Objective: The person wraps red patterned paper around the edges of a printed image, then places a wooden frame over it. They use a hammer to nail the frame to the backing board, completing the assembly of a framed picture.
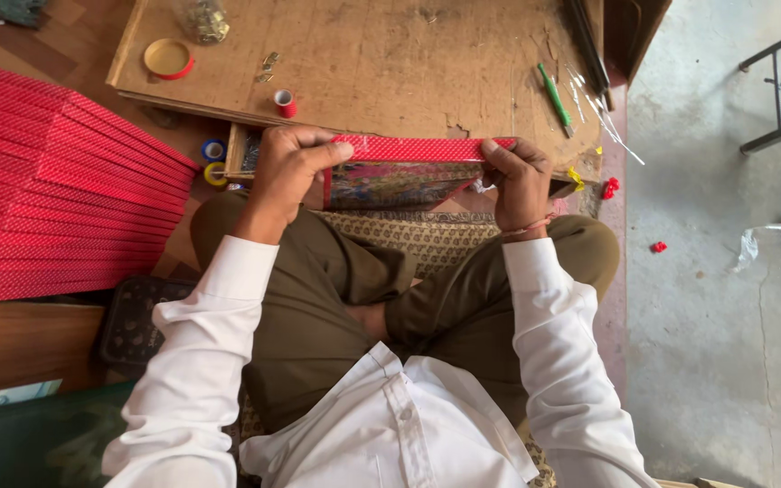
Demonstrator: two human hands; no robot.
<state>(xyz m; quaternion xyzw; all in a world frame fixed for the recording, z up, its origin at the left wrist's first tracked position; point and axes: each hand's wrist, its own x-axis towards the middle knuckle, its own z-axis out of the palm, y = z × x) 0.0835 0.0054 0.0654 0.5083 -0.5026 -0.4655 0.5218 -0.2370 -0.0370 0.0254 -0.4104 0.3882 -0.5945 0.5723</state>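
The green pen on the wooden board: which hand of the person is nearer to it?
Right. The right hand grips the red strip just below the green pen; the left hand holds the strip's far end, much farther away.

strip point(409, 147): red, white-dotted | stacked strips point(56, 208): red, dotted | tape roll point(168, 59): red rim, yellow core | pen point(554, 98): green | sleeves point(201, 361): white | trousers point(318, 307): olive

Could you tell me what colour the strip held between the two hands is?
Red with small pale dots, seen in the head view.
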